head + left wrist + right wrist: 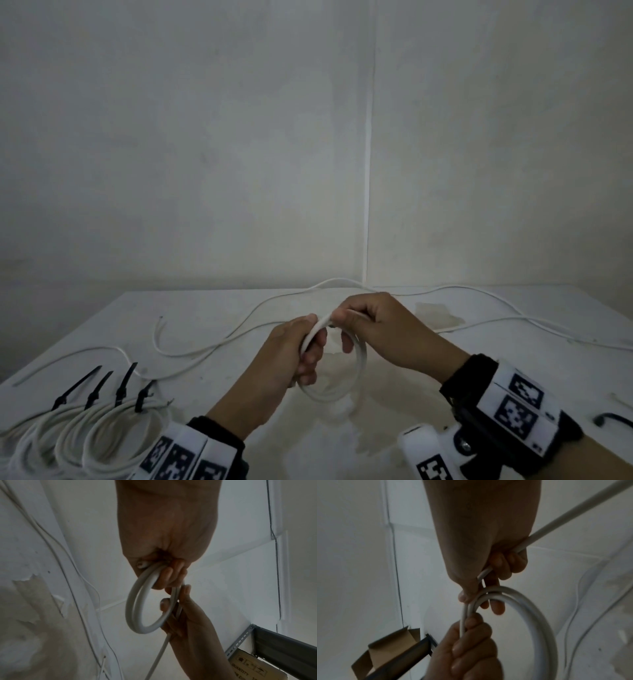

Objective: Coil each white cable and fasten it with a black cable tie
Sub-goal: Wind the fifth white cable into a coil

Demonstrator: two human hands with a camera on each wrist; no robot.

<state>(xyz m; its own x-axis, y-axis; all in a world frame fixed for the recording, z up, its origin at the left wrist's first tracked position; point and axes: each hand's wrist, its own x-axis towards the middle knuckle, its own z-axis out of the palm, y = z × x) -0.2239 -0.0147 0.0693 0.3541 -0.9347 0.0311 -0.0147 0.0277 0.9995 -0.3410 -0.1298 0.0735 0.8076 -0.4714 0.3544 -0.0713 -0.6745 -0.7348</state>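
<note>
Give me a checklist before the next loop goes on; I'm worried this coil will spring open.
1. Left hand grips the started coil: ok.
2. Right hand holds the feeding cable: ok.
3. Turns lie side by side in the left wrist view: ok.
4. Slack left to wind: loose cable trails across the table: ok.
5. Spare black cable tie lies near the right wrist: ok.
6. Trailing cable free of tangles with the other loose white cable: cannot tell.
</note>
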